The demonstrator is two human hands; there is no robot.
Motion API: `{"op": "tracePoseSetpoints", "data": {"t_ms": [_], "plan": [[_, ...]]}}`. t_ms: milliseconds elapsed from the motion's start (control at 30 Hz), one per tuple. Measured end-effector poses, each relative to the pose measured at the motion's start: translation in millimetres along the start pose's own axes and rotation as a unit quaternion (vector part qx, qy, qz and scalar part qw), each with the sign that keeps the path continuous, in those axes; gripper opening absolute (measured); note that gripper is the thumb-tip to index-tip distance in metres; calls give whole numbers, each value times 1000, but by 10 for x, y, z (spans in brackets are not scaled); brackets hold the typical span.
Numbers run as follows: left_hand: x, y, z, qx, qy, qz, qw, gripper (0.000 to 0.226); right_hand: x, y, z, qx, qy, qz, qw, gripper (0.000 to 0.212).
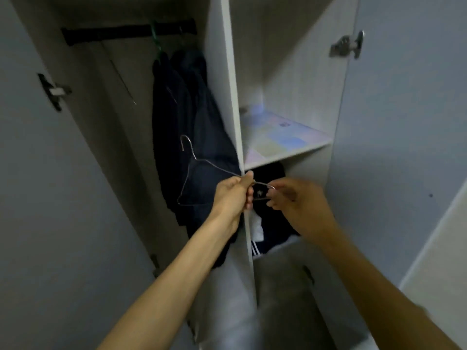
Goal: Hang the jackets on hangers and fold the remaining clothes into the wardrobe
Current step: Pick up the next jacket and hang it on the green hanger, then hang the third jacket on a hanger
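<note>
A thin metal wire hanger (199,162) is held in front of the open wardrobe, its hook pointing up and left. My left hand (233,194) grips its upper wire near the middle. My right hand (294,198) pinches the hanger's right end. Behind the hanger, dark jackets (182,117) hang from a green hanger (156,44) on the black rail (126,34) in the left compartment. Dark clothes with white stripes (267,231) lie piled on the lower shelf of the right compartment, partly hidden by my hands.
A white divider panel (227,79) separates the two compartments. The upper right shelf (283,140) carries a pastel patterned liner. Both wardrobe doors (404,147) stand open, with metal hinges (347,45) on them. A wall rises at the right.
</note>
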State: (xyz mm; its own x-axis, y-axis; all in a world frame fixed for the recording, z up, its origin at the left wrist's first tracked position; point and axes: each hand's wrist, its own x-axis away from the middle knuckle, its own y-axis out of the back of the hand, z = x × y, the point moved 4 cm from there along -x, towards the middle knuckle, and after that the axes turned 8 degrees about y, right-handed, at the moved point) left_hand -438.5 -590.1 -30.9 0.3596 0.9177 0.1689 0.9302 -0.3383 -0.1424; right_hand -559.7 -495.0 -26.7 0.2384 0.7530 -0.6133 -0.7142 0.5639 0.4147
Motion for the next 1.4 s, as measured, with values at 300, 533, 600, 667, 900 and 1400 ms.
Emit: {"op": "tracePoseSetpoints", "data": {"t_ms": [300, 533, 600, 667, 900, 1400], "plan": [[674, -725, 1625, -300, 168, 143, 928, 16, 2072, 483, -748, 6, -249, -129, 960, 21], [1228, -987, 2479, -659, -116, 405, 623, 100, 3562, 848, -688, -111, -441, -353, 818, 24], [1449, -1099, 2756, -698, -176, 479, 502, 119, 3983, 893, -507, -110, -467, -419, 771, 20], [1669, -1189, 2976, -697, -236, 518, 435, 123, 4326, 878, -256, -92, -483, -470, 733, 16], [2529, -1353, 3554, -545, -372, 638, 398, 91, 5286, 425, 616, -53, -501, -648, 571, 15], [4677, -600, 4062, -548, -415, 694, 214, 90, 7146, -526, 2393, 76, -544, -740, 387, 17]]}}
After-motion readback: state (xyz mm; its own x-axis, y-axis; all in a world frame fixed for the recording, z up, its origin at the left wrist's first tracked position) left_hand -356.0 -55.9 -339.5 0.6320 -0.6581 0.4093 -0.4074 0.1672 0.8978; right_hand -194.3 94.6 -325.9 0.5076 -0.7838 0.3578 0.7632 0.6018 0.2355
